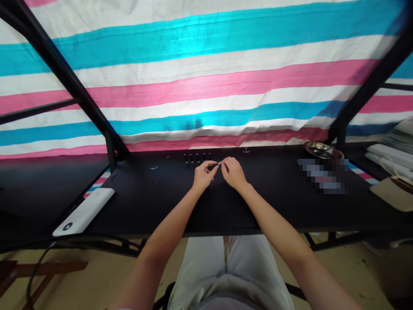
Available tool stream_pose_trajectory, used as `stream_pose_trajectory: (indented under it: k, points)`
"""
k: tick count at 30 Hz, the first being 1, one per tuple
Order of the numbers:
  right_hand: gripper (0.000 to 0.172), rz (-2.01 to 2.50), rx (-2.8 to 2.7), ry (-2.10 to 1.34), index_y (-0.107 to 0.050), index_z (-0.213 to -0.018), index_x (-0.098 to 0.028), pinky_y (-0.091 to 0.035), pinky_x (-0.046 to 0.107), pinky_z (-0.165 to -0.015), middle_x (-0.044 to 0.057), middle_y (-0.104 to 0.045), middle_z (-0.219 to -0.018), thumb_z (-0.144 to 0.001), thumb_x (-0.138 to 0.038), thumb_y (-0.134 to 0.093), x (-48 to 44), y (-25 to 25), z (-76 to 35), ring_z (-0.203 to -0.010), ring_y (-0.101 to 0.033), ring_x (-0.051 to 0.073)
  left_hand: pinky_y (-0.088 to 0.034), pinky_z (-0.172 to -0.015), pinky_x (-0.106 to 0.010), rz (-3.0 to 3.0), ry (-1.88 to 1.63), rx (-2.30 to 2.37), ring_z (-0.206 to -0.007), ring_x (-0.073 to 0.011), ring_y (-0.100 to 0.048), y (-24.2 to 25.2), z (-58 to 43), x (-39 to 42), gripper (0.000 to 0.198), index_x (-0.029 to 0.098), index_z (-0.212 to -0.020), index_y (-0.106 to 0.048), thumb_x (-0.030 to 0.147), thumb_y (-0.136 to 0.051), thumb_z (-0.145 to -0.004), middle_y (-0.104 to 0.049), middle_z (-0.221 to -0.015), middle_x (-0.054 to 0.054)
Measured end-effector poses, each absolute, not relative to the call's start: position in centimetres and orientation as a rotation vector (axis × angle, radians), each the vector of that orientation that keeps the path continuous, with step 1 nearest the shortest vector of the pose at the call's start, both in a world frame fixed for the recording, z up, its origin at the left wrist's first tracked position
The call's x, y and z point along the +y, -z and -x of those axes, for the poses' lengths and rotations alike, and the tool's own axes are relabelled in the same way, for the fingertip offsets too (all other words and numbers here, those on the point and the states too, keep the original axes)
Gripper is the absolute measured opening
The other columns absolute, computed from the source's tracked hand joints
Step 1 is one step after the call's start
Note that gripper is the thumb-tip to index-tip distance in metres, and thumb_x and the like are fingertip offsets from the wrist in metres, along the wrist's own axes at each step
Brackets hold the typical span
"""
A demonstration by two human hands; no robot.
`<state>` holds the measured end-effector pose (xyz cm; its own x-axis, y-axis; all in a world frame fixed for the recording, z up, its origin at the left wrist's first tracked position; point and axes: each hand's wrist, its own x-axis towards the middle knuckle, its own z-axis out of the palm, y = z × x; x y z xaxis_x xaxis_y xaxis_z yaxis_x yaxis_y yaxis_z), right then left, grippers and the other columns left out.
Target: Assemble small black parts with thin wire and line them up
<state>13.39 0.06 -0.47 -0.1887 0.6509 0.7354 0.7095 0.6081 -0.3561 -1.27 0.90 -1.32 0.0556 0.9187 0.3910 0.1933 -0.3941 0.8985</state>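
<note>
Over the black table, my left hand (203,175) is closed on a small dark pen-like piece (212,166), which points to the right. My right hand (232,172) has its fingers pinched at the light tip of that piece, close beside my left hand. Just behind my left hand, several short black cylinders (192,158) stand in a row. A row of tiny parts (227,149) lies near the table's back edge, with white scraps (246,150) to its right.
The black table (145,211) carries a white box-like device (84,212) at left. A shiny metal bowl (324,150) sits at the back right, beside a blurred item (322,174). A beige pouch (392,192) lies far right. Black frame bars rise at both sides before striped sheeting.
</note>
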Motion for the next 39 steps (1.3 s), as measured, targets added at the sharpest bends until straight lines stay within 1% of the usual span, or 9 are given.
stream_pose_trajectory:
  k: [8, 11, 18, 26, 39]
  points:
    - [0.02, 1.069, -1.901, 0.124, -0.055, -0.077, -0.018, -0.04, 0.036, -0.072, 0.009, -0.056, -0.079, -0.085, -0.017, -0.037, -0.04, 0.5, -13.22, -0.077, -0.049, 0.021, -0.043, -0.037, -0.017, -1.662, -1.381, 1.122, -0.039, -0.002, -0.047, 1.24, 1.19, 0.83, 0.033, 0.014, -0.091, -0.064, 0.038, -0.066, -0.069, -0.066, -0.087, -0.004]
    - [0.019, 1.07, -1.901, 0.118, -0.055, -0.077, -0.018, -0.04, 0.036, -0.073, 0.009, -0.056, -0.079, -0.085, -0.016, -0.038, -0.09, 0.45, -13.19, -0.078, -0.049, 0.022, -0.044, -0.037, -0.017, -1.67, -1.372, 1.134, -0.04, -0.0023, -0.047, 1.12, 1.21, 0.72, 0.031, 0.015, -0.091, -0.064, 0.037, -0.066, -0.069, -0.065, -0.084, -0.003]
    - [0.021, 1.068, -1.913, 0.14, -0.055, -0.078, -0.017, -0.04, 0.036, -0.072, 0.01, -0.057, -0.08, -0.085, -0.016, -0.036, -0.13, 0.44, -13.14, -0.077, -0.049, 0.022, -0.044, -0.038, -0.017, -1.668, -1.372, 1.113, -0.04, -0.0029, -0.049, 1.18, 1.22, 0.8, 0.031, 0.014, -0.091, -0.064, 0.036, -0.065, -0.07, -0.064, -0.085, -0.003]
    - [0.019, 1.08, -1.927, 0.143, -0.056, -0.079, -0.016, -0.039, 0.035, -0.073, 0.01, -0.057, -0.081, -0.084, -0.015, -0.038, -0.05, 0.67, -13.18, -0.078, -0.049, 0.021, -0.044, -0.037, -0.017, -1.669, -1.376, 1.11, -0.041, -0.003, -0.049, 1.26, 1.22, 0.81, 0.032, 0.014, -0.091, -0.064, 0.037, -0.066, -0.069, -0.065, -0.084, -0.003]
    - [0.015, 1.059, -1.94, 0.089, -0.054, -0.077, -0.017, -0.039, 0.035, -0.072, 0.008, -0.056, -0.08, -0.075, -0.009, -0.042, -0.08, 0.67, -13.36, -0.078, -0.049, 0.021, -0.043, -0.037, -0.016, -1.655, -1.372, 1.079, -0.04, -0.0025, -0.048, 1.73, 1.22, 0.99, 0.033, 0.014, -0.091, -0.063, 0.038, -0.067, -0.069, -0.064, -0.083, -0.004]
